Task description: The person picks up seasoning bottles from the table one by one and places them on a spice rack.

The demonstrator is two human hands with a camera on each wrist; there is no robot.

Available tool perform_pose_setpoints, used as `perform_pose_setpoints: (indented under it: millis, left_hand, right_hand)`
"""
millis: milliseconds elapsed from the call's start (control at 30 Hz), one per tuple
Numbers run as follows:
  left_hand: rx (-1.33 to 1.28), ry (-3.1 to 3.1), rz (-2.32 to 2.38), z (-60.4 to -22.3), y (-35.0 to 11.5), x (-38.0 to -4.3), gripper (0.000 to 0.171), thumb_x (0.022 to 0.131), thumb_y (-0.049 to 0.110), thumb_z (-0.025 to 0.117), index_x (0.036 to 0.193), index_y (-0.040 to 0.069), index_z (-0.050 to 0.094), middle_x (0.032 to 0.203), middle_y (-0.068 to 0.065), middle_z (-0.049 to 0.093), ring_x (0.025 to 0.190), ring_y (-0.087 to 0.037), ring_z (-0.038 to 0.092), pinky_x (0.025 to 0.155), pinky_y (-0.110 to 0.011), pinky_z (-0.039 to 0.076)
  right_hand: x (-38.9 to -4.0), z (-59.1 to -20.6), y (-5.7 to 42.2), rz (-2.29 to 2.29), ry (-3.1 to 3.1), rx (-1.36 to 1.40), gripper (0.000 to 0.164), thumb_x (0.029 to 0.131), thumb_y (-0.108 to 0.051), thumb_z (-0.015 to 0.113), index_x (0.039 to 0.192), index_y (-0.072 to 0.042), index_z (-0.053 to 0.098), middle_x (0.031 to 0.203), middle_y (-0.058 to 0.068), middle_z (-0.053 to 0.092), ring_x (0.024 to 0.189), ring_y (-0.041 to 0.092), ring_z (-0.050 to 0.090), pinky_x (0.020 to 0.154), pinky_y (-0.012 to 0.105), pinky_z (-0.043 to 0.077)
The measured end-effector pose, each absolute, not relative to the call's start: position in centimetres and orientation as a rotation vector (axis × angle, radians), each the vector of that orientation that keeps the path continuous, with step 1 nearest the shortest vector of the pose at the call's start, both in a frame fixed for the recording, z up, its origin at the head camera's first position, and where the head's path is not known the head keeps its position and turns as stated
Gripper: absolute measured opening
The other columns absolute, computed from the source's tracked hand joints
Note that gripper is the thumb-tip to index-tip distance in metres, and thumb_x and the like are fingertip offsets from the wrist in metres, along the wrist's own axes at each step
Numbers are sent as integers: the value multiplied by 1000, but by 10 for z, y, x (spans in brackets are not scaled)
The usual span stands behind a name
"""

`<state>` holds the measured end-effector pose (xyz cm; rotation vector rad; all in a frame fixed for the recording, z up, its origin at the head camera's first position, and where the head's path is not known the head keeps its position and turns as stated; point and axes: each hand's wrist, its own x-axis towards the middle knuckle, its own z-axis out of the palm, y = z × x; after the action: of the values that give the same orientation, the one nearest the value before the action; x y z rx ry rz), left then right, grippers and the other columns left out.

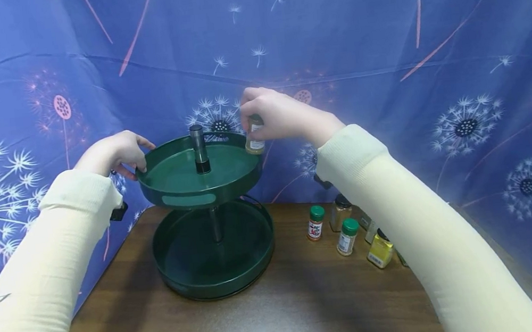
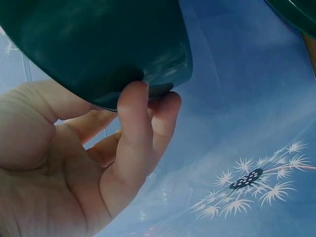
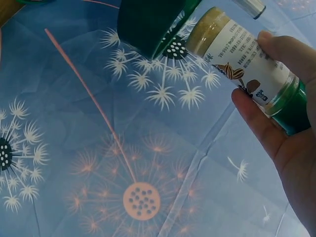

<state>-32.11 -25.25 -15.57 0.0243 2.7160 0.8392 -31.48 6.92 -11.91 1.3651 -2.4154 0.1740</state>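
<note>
A dark green two-tier round rack has an upper tray [image 1: 175, 169] and a lower tray [image 1: 206, 246], joined by a metal centre post [image 1: 200, 148]. My left hand [image 1: 118, 152] grips the left rim of the upper tray; the left wrist view shows fingertips [image 2: 133, 98] on its green wall. In my right hand [image 1: 277, 112] is a spice jar [image 3: 247, 59] with a green cap, a white label and tan contents. It is held between thumb and fingers, its base over the right rim of the upper tray. Neither tray has anything standing on it.
On the wooden table [image 1: 271, 320], right of the rack, stand a red-labelled spice jar [image 1: 315, 225], a green-capped jar [image 1: 347, 238], a dark-capped brown jar [image 1: 340, 215] and a yellow jar [image 1: 380, 251]. More jars are partly behind my right sleeve [image 1: 425, 220]. A blue dandelion-print cloth [image 1: 355, 45] hangs behind.
</note>
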Motion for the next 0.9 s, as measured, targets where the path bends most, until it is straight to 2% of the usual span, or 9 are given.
perform_pose_setpoints:
  millis: [200, 467, 667, 900]
  left_hand:
    - [35, 2722, 847, -157, -256, -321, 62, 79, -9, 48, 137, 0, 28, 131, -31, 25, 104, -39, 42, 64, -37, 56]
    - [35, 2728, 858, -158, -257, -319, 63, 79, -8, 49, 138, 1, 27, 133, -32, 21, 106, -41, 40, 66, -38, 56]
    - [31, 2731, 869, -158, -255, -319, 63, 79, -9, 48, 138, 1, 28, 131, -31, 24, 104, -40, 41, 65, -38, 56]
    - [31, 2737, 859, -158, -252, -319, 62, 79, -9, 48, 137, 0, 29, 129, -29, 27, 99, -37, 44, 64, -38, 56]
  right_hand:
    - [-322, -119, 55, 152, -2432, 1377, 8, 73, -8, 65, 77, -13, 62, 92, 0, 46, 85, 16, 39, 69, 26, 38]
    - [-334, -128, 46, 92, -2475, 1398, 6, 74, -11, 66, 78, -13, 62, 95, 1, 49, 88, 17, 42, 74, 28, 42]
    - [-340, -138, 46, 35, -2540, 1349, 6, 75, -13, 64, 79, -16, 62, 101, 0, 48, 92, 17, 43, 74, 31, 44]
    - [-344, -146, 46, 28, -2548, 1329, 6, 75, -14, 65, 79, -17, 62, 98, -1, 48, 90, 15, 43, 72, 29, 44]
